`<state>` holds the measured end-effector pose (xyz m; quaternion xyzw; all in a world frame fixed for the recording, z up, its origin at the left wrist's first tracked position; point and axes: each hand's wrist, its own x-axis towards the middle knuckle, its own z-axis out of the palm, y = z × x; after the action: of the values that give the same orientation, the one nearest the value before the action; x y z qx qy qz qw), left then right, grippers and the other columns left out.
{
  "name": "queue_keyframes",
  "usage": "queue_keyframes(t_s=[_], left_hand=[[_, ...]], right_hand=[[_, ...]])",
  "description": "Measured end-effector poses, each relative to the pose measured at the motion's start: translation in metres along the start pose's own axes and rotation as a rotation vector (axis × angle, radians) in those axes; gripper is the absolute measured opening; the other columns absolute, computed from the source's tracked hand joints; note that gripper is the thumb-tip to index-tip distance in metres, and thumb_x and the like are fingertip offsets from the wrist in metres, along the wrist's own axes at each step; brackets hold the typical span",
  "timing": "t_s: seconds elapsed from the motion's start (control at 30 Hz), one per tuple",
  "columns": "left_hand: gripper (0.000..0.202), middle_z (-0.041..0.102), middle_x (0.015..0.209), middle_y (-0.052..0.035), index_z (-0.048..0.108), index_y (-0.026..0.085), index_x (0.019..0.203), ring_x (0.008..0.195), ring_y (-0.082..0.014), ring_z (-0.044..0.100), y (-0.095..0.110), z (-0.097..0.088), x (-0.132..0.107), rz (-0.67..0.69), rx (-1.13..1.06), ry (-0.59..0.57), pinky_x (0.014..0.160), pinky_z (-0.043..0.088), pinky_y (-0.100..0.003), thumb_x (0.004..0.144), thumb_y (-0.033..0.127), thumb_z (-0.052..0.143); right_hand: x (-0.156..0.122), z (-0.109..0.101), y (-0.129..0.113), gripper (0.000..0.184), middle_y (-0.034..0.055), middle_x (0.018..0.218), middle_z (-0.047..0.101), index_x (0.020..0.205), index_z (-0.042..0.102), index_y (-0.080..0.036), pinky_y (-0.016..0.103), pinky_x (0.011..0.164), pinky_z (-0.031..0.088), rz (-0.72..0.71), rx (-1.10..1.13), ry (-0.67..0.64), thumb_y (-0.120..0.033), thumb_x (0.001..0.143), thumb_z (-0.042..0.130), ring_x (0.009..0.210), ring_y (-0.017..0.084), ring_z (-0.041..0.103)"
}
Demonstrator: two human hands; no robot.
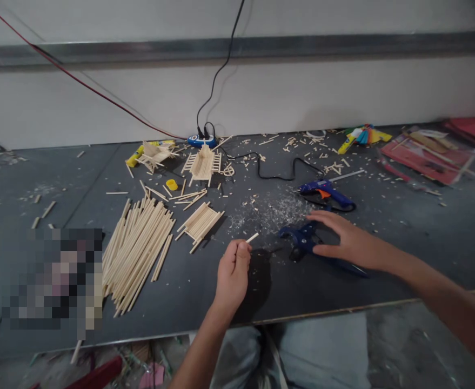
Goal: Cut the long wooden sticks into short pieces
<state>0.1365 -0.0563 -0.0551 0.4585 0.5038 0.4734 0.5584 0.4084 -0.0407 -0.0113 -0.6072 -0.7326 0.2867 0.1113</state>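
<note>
Dark worktop [205,302] against a pale wall [99,102], strewn with offcuts; flat stick panel [199,226] as landmark for all places. Beyond the panel toward the wall, a stick model with slatted sides [205,165]; farther left, a second model [156,155]. Both judged well advanced, with raised parts in place. Panel judged less far along: sticks side by side with crosspieces, but without raised sides. Just left of it, a large pile of loose sticks [140,254], apparently ample stock left to use. Right of the panel, left hand [233,267] with fingers closed on a short stick [252,237], not yet joined to anything. Farther right of the panel, right hand [342,243] with thumb and fingers spread over a blue plier-like tool [304,237], not gripping; cannot tell whether touching. Right of the panel and nearer the wall, blue glue gun [328,193] lying unheld.
</note>
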Motion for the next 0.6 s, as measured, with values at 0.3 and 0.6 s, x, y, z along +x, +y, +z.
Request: queue_keyframes(t_s=[0.3, 0.6], left_hand=[[0.031, 0.034, 0.048, 0.0076, 0.046, 0.017, 0.073, 0.041, -0.0047, 0.029, 0.01, 0.001, 0.003, -0.099, -0.071, -0.011, 0.041, 0.024, -0.017, 0.085, 0.045, 0.041], [0.03, 0.032, 0.044, 0.0085, 0.047, 0.016, 0.072, 0.039, -0.0036, 0.025, 0.01, -0.002, 0.003, -0.13, -0.265, -0.034, 0.038, 0.02, -0.016, 0.086, 0.042, 0.041]], right_hand=[[-0.009, -0.002, 0.031, 0.111, 0.0065, 0.148, 0.002, 0.14, 0.011, -0.023, 0.047, 0.107, 0.01, -0.2, -0.479, -0.242, -0.053, 0.05, 0.068, 0.133, 0.033, 0.004], [0.01, -0.016, 0.026, 0.088, 0.0107, 0.137, 0.034, 0.135, 0.029, -0.017, 0.041, 0.103, 0.026, -0.276, -0.428, -0.221, -0.035, 0.057, 0.065, 0.126, 0.031, 0.028]])
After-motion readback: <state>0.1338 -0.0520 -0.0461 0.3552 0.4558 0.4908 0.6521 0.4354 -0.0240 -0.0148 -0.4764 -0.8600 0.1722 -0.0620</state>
